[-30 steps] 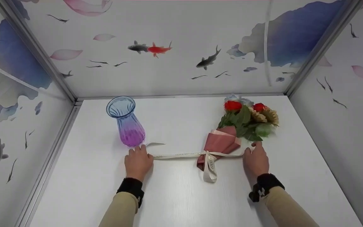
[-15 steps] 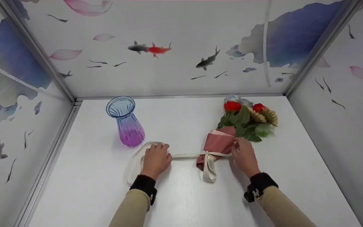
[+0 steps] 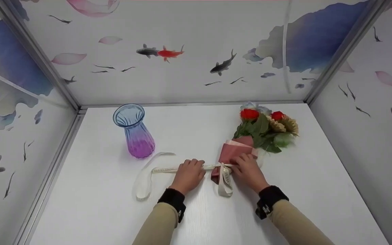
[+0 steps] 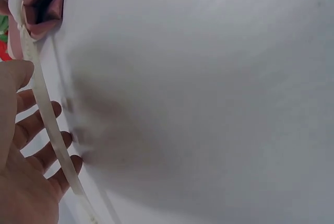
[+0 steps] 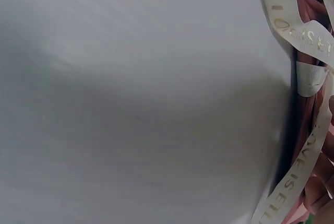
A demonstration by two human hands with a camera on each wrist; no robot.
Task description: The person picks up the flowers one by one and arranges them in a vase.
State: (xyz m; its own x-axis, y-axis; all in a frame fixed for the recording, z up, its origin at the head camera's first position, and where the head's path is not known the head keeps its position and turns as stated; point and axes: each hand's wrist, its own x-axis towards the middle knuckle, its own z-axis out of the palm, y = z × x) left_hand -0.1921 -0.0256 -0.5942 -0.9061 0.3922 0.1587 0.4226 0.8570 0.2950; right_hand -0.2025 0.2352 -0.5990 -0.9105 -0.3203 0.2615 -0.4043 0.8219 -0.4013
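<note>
Two hands (image 3: pixel 188 175) (image 3: pixel 249 173), loosely bent, seemingly touching ribbon (image 3: pixel 164 169)

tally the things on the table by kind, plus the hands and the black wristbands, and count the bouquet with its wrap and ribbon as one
Vase: 1
Bouquet, wrap and ribbon included: 1
Hands, left hand and right hand: 2
Black wristbands, left wristband and right wristband: 2
Total: 6

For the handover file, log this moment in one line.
left hand: touching cream lettered ribbon | right hand: at pink-wrapped flower bouquet | blue-purple translucent vase: standing, untouched
</note>
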